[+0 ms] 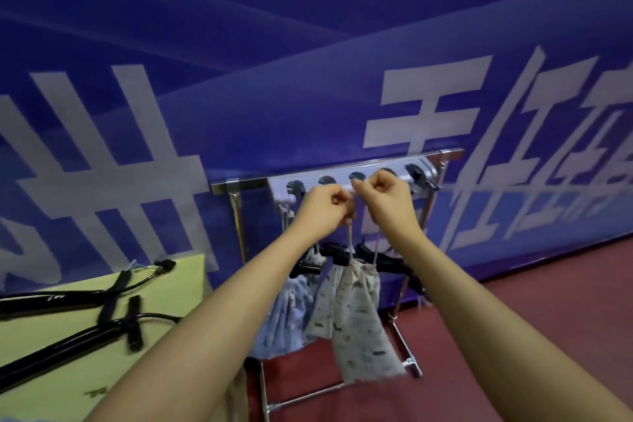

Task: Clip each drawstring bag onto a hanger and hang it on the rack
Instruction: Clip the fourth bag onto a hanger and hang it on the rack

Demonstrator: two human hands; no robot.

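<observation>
A beige patterned drawstring bag (359, 315) hangs by its two cords below my hands. My left hand (325, 204) pinches one cord and my right hand (385, 197) pinches the other, both held up right in front of the rack's grey top bar (356, 178) with its row of round holes. Behind the beige bag, a pale blue drawstring bag (291, 312) hangs on a black hanger (308, 267) on the rack. More black hangers (387, 260) show behind the cords.
The chrome rack frame (239, 226) stands on red floor against a blue banner wall. At the left, a yellow-green table (68, 353) carries two black clip hangers (58, 301), (85, 339).
</observation>
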